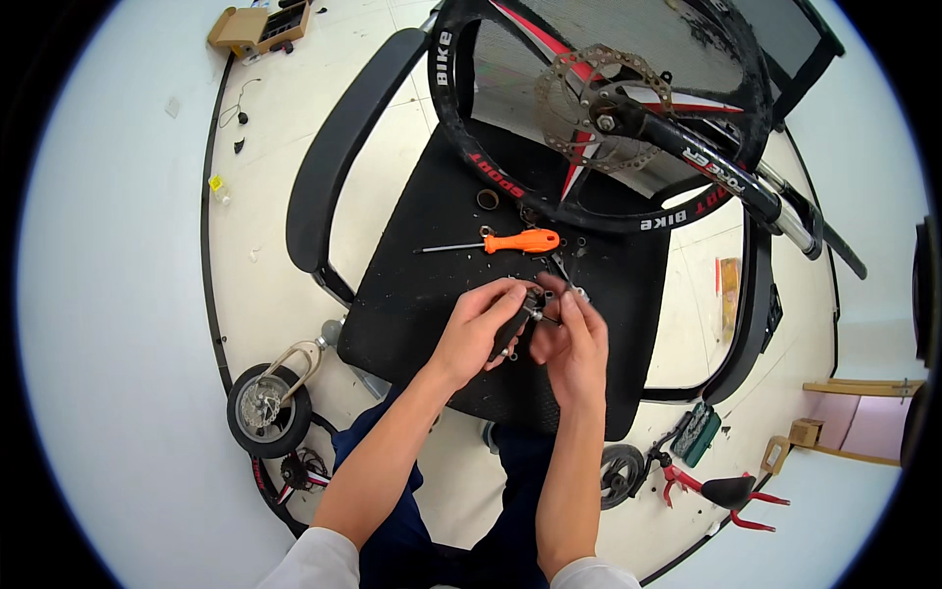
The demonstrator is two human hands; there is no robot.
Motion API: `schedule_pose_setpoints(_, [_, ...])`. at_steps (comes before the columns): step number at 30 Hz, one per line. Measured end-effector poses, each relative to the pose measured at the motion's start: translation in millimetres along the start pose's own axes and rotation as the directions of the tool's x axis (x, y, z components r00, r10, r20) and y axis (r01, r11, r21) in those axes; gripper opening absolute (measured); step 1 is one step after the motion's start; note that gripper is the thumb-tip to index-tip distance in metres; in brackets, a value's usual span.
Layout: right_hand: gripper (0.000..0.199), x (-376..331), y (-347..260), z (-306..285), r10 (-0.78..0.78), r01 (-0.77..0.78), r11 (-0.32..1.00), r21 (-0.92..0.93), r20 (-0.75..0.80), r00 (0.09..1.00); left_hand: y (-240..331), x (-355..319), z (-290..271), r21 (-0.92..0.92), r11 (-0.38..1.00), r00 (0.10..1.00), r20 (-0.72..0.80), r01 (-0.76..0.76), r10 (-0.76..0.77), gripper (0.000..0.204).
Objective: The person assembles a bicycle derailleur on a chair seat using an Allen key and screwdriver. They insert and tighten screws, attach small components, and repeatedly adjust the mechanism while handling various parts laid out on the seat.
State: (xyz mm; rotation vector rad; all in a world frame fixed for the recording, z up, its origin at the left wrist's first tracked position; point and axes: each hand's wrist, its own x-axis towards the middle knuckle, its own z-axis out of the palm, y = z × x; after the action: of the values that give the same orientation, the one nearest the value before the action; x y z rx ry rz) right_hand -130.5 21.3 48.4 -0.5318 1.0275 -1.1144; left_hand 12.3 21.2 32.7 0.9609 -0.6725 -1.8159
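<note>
We've got both hands meeting over the black chair seat (412,294), which serves as our surface here. Our left hand (481,329) is clenched around a dark-handled tool (512,329), its metal tip pointing toward the other hand. Our right hand (572,339) pinches a small metal part (546,312) at the fingertips, right against that tip, though the part is too small for us to tell what it is. Just beyond the hands lies an orange-handled screwdriver (510,241), flat on the seat, shaft pointing off to the left, with small rings and bits of hardware (488,200) scattered near it. Farther out past the screwdriver, a black bicycle wheel (599,108) with a brake disc (603,103) rests on the far edge of the seat, a fork leg running off to the right. Down to the left of our left forearm, a small wheel (267,410) sits on the floor.
</note>
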Motion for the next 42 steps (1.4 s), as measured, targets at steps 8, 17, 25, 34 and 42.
schedule_pose_setpoints(8, [0.027, 8.0, 5.8, -30.1, -0.386, 0.551, 0.642, -0.534, 0.397, 0.833, -4.9, 13.7, -2.2, -0.142, 0.985, 0.967, -0.223, 0.096, -0.126, 0.032])
schedule_pose_setpoints(17, [0.034, 10.5, 1.3, -15.4, -0.369, 0.391, 0.762, -0.515, 0.15, 0.917, -7.6, 18.5, 2.1, -0.211, 0.975, 0.995, -0.056, 0.071, -0.085, 0.035])
schedule_pose_setpoints(25, [0.05, 12.1, 15.8, -24.3, -0.455, 0.478, 0.856, -0.196, 0.151, 0.878, -5.1, 17.0, 5.4, -0.092, 0.991, 0.982, -0.152, 0.102, -0.115, 0.03])
schedule_pose_setpoints(34, [0.026, 15.0, 8.3, -25.4, -0.465, 0.498, 0.748, -0.44, 0.189, 0.865, -11.2, 23.5, -3.3, 0.053, 0.996, 0.978, -0.2, 0.072, -0.06, 0.03])
schedule_pose_setpoints(42, [0.036, -2.5, 11.7, -18.6, -0.041, 0.077, 0.902, -0.425, 0.094, 0.995, -3.2, 21.5, -4.9, -0.056, 0.998, 0.978, -0.206, 0.023, -0.034, 0.029])
